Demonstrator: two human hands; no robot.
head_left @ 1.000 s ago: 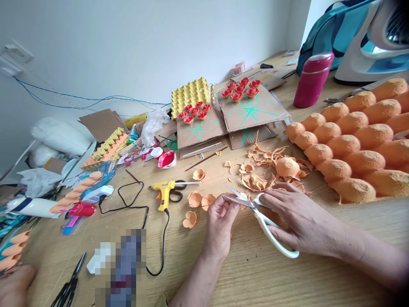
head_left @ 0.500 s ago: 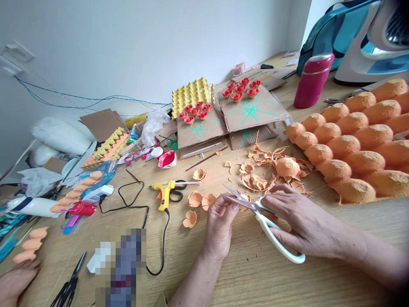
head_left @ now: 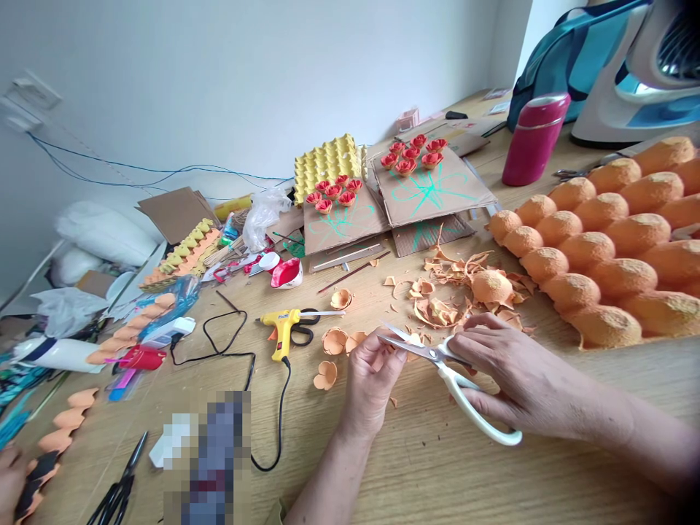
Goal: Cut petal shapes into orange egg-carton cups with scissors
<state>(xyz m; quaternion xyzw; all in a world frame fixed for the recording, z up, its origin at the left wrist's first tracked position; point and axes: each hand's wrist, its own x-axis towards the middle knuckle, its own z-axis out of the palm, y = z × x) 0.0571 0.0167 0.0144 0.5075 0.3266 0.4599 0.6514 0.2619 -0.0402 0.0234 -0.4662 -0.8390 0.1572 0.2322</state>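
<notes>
White-handled scissors (head_left: pixel 458 397) are in my right hand (head_left: pixel 511 379), fingers through the loops, the blades only slightly apart. Their tips reach over the fingertips of my left hand (head_left: pixel 372 375), which pinches a small piece of egg carton, mostly hidden by the fingers. Just left of that hand lie orange petal-shaped carton cups (head_left: pixel 326 375). Behind the blades spreads a heap of orange carton scraps (head_left: pixel 437 313) with one uncut cup (head_left: pixel 492 286) among them. A small orange scrap (head_left: pixel 394 402) is below the scissors.
A large orange egg tray (head_left: pixel 596 255) stands at the right, near a pink bottle (head_left: pixel 536 138). Cardboard with red flowers (head_left: pixel 434 193) lies at the back. Left are a yellow glue gun (head_left: pixel 281 332) with its cord, black scissors (head_left: pixel 123 481) and another person's hand (head_left: pixel 9 474).
The scissor blades have closed a little near my left fingertips, and a small scrap has appeared below them. At far left, the other person's hand moved left and more of a carton strip shows.
</notes>
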